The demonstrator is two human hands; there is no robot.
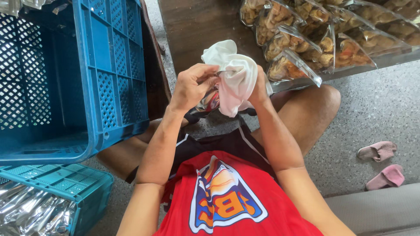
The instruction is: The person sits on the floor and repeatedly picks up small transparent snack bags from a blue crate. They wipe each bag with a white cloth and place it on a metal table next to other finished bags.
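You wear a sleeveless red shirt (236,205) at the bottom centre of the frame, printed with a large shield-shaped emblem (225,196) in blue, white and orange. Above it in the frame show black shorts (227,144) with thin white piping. Your arms and knees are bare, with no gloves, watch or rings visible.

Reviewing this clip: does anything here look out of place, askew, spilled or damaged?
Only small things. Two pink slippers lie apart on the speckled floor, pointing different ways. The big blue crate stands tipped on its side. The clear snack bags lie in overlapping rows on the table, none spilled. Both hands grip a crumpled white cloth.
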